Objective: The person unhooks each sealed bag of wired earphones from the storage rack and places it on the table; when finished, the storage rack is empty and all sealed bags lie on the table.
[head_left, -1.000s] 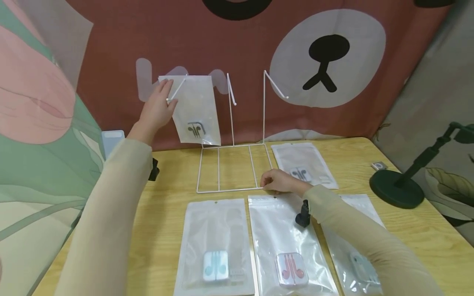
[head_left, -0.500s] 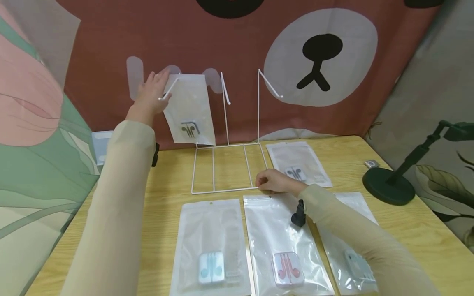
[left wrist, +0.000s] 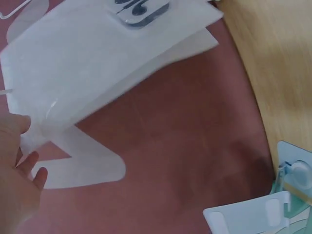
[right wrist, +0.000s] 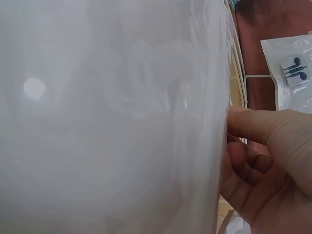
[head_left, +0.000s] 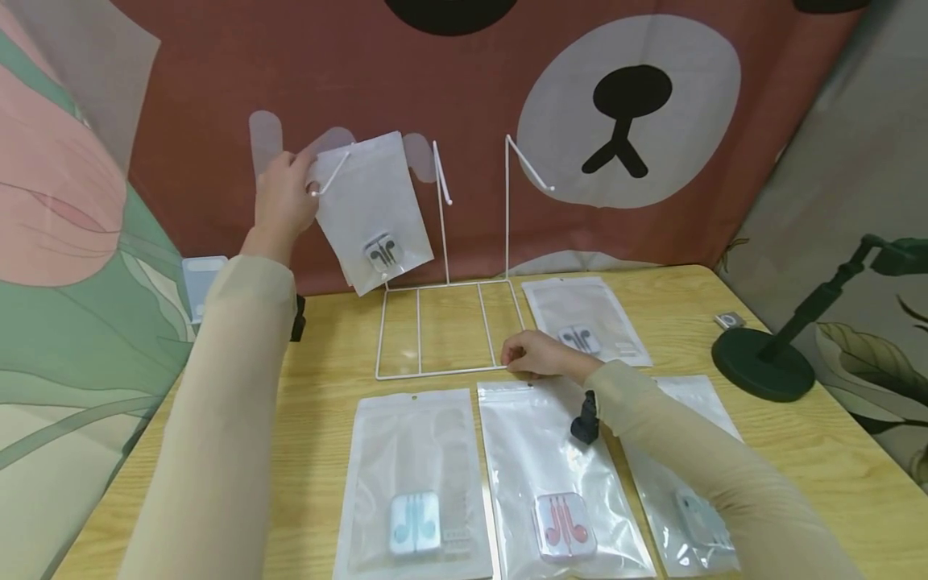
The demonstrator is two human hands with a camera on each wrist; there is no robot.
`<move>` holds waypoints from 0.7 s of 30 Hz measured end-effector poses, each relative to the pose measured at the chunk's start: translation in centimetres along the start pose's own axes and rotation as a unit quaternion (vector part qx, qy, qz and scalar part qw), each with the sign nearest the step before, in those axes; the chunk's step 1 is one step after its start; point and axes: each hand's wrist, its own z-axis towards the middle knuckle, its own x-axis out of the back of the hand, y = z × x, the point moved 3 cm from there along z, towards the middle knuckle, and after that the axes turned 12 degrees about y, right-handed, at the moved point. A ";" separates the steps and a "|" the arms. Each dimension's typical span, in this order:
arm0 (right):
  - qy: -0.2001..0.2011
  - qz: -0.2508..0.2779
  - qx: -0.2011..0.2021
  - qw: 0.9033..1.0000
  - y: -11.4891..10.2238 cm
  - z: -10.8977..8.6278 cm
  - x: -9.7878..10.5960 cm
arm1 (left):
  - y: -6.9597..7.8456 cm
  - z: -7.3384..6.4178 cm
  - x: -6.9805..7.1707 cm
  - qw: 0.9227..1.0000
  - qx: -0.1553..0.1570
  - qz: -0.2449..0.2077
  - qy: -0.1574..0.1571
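Note:
My left hand [head_left: 283, 197] pinches the upper left corner of a white zip pouch [head_left: 370, 205] that holds boxed dark earphones [head_left: 383, 252]. The pouch is tilted behind the left arm of a white wire rack [head_left: 441, 234]; whether its hole is on that arm cannot be told. In the left wrist view, a second white layer [left wrist: 195, 48] shows behind this pouch [left wrist: 92, 63]. My right hand [head_left: 536, 354] holds the rack's front right corner, its curled fingers partly hidden. Just below it lies a shiny pouch with pink earphones [head_left: 565, 528], filling much of the right wrist view.
Pouches with blue earphones [head_left: 415, 524] and pale earphones [head_left: 703, 519] flank the pink one. Another pouch [head_left: 573, 298] lies right of the rack. At the right stand a dark green stand [head_left: 764, 362] and a small silver object [head_left: 729, 321]. A pale blue holder [head_left: 201, 282] is at left.
My left fingers, spread beside the pouch half a second ago, now pinch its corner. The pouch has tilted, with its lower end swung right. My right hand keeps its place.

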 end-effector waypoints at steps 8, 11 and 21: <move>0.000 -0.010 -0.013 1.000 0.4 0.2 0.2 | -0.7 -0.6 -0.3 0.994 0.031 -0.074 0.078; 0.002 -0.015 -0.011 1.000 0.5 0.2 0.3 | -0.8 -0.6 -0.5 0.987 0.055 -0.121 0.094; 0.006 -0.020 -0.009 1.000 0.4 0.2 0.4 | -0.8 -0.7 -0.3 0.968 0.135 -0.192 0.086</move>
